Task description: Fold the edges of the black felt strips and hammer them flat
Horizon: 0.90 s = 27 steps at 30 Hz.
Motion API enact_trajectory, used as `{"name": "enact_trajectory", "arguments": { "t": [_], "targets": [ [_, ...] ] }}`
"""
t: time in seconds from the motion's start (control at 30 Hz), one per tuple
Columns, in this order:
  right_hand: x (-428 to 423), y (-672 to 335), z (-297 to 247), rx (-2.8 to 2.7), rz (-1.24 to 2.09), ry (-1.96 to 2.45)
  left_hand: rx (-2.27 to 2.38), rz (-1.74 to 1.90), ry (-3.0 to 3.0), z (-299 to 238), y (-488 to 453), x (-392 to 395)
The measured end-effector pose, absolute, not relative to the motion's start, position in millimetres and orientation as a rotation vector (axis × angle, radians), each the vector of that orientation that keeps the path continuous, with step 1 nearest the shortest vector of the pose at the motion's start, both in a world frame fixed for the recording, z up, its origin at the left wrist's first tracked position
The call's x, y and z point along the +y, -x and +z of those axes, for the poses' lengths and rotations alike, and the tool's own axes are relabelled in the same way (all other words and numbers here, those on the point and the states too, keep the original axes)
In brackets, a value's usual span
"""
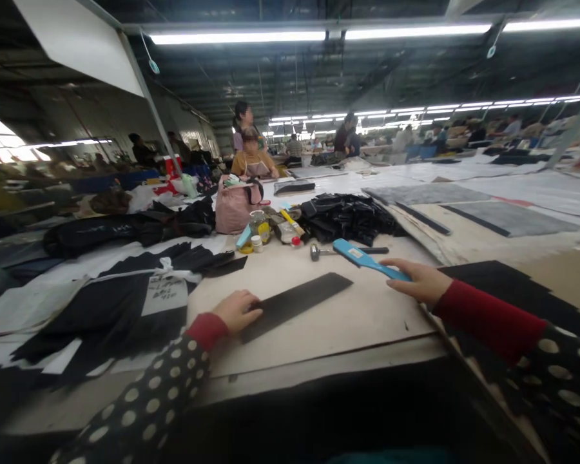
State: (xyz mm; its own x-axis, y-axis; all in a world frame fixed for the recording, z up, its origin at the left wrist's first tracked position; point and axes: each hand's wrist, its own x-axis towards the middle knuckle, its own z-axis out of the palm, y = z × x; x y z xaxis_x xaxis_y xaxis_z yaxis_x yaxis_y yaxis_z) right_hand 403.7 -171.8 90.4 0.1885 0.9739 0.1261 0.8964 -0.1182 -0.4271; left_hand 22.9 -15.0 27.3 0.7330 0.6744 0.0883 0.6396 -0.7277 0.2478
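My left hand (238, 310) is at the left end of a dark rectangular strip (302, 301), thumb and fingers closed on its edge. The strip lies flat and slanted on a pale board (338, 335); whether it is fabric or leather I cannot tell. In my right hand (418, 281) is the narrow handle of a flat blue paddle-shaped tool (355, 252) with a pale label. Its wide end points left and away from me, above the board. Just behind it lies a hammer (316, 252) with a metal head and dark handle.
Jars (260, 227), a yellow-handled brush (292, 222) and a pink bag (236, 205) stand behind the board. Black pieces are heaped at back (350, 216). More dark sheets (125, 303) lie left, under a handwritten tag (165, 293). A person (254, 161) sits across the table.
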Motion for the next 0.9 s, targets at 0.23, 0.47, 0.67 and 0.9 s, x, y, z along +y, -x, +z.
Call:
{"name": "enact_trajectory", "arguments": {
  "t": [0.23, 0.47, 0.67, 0.9],
  "targets": [
    [-190, -398, 69, -1.763, 0.324, 2.229, 0.856, 0.208, -2.59, 24, -15, -15],
    [-206, -282, 43, -2.084, 0.689, 1.662, 0.89, 0.228, -2.476, 14, -17, -12],
    [-192, -287, 51, -2.024, 0.734, 1.727, 0.904, 0.21, -2.458, 19, -18, -14],
    [-216, -253, 53, -2.218, 1.001, 1.434, 0.908, 0.215, -2.448, 15, -19, -14]
  ]
}}
